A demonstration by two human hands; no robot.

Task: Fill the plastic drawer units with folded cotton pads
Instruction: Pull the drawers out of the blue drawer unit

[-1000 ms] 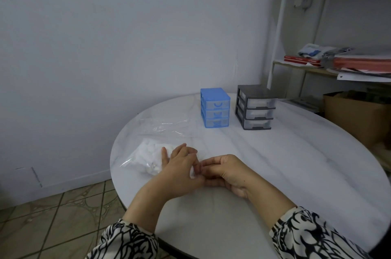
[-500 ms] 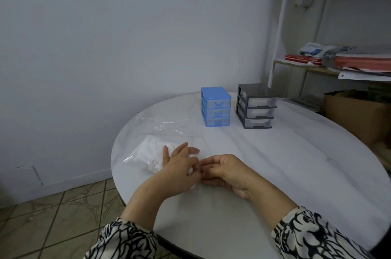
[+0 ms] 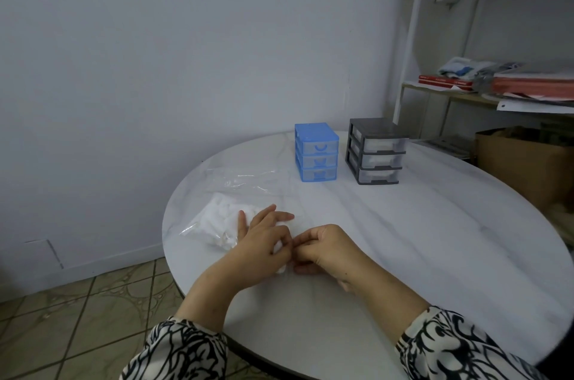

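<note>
Seated at a round white marble-look table [image 3: 419,240], a person works a single cotton pad [image 3: 280,250] between both hands near the table's near-left part. Left hand [image 3: 261,243] lies palm down with forearm angled in from the lower left, thumb and forefinger curled to pinch the pad while the other fingers stretch out flat toward the far side. Right hand [image 3: 323,244] faces it, knuckles up, fingers curled inward and pinching the pad's right edge; its thumb shows below, close to the tabletop. Most of the pad is covered by the two hands, so its fold cannot be made out. Just left of the left hand sits a clear plastic bag [image 3: 217,221] holding more white pads, its far end flat and hard to trace against the pale surface. Farther back stand a blue three-drawer unit [image 3: 316,152] and, well apart to its right, a dark grey three-drawer unit [image 3: 375,151] whose clear drawers show white contents, indistinct. Patterned sleeves [image 3: 459,345] are cut off by the bottom edge.
</note>
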